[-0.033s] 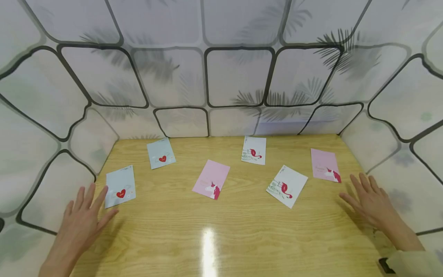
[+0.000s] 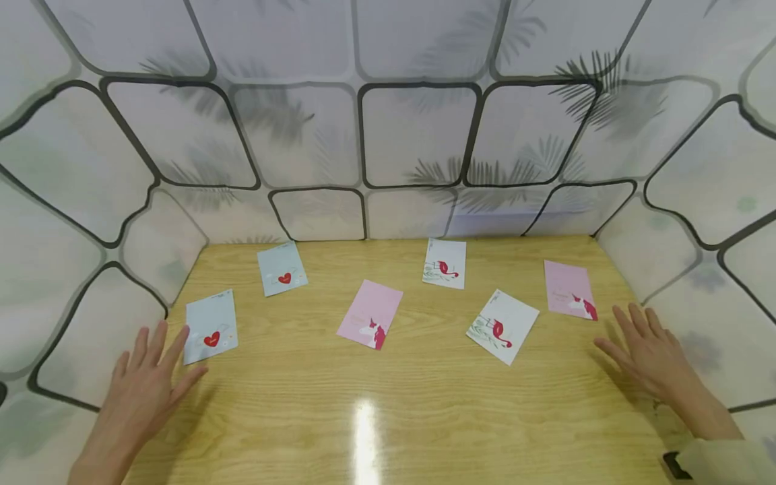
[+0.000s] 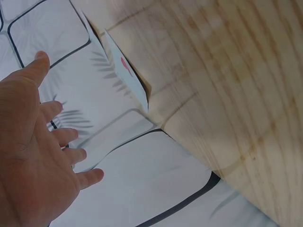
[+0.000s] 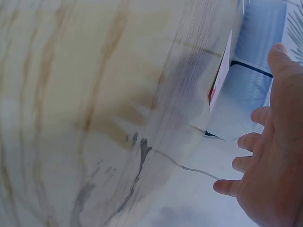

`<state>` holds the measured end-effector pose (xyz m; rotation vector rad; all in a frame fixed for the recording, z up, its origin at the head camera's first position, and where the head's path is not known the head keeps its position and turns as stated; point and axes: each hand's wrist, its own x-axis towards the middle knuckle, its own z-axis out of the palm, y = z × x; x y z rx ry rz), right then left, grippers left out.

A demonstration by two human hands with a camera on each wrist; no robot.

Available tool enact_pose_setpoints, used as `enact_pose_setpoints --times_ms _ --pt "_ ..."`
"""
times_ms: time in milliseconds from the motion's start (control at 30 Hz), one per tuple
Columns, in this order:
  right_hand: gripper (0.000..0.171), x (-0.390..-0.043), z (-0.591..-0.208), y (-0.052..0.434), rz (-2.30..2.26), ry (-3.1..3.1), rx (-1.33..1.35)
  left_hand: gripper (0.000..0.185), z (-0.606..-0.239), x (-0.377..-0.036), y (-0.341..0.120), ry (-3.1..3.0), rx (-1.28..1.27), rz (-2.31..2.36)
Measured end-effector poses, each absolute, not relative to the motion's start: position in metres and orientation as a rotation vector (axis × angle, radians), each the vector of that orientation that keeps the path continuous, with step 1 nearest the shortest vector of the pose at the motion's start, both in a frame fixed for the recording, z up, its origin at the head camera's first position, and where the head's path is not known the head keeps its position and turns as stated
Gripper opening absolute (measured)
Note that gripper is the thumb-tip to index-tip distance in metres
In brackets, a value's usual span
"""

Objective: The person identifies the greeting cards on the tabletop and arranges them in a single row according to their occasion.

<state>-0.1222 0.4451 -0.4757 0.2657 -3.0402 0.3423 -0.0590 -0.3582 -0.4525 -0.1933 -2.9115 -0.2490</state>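
On the wooden table [image 2: 424,417], six cards lie scattered and untouched, the left hand [image 2: 142,387] beside the near-left heart card [image 2: 210,326], the right hand [image 2: 651,353] near the right-edge pink card [image 2: 568,289], fingers spread, holding nothing.

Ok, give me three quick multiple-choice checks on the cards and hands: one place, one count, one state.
1. Which card lies nearest the left hand?
A. pink unicorn card
B. blue heart card
C. white flamingo card

2. How many cards lie on the table?
A. four
B. six
C. eight

3. How is the right hand?
A. open, holding nothing
B. pinching a card
C. clenched in a fist

Answers:
1 B, the blue heart card lies just past its fingertips.
2 B, two blue, two pink, two white.
3 A, its fingers are spread and hold nothing.
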Motion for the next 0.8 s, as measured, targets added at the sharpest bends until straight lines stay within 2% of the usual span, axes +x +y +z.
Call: enact_pose_setpoints --times_ms 500,800 --pt "0.081 -0.129 -0.467 0.424 0.408 -3.012 0.338 0.077 -0.449 -0.054 -0.358 -2.909 -0.185 -0.238" --pt "0.080 -0.132 -0.454 0.382 0.569 -2.993 0.430 0.077 -0.447 -0.053 -0.356 -2.921 -0.171 -0.231"
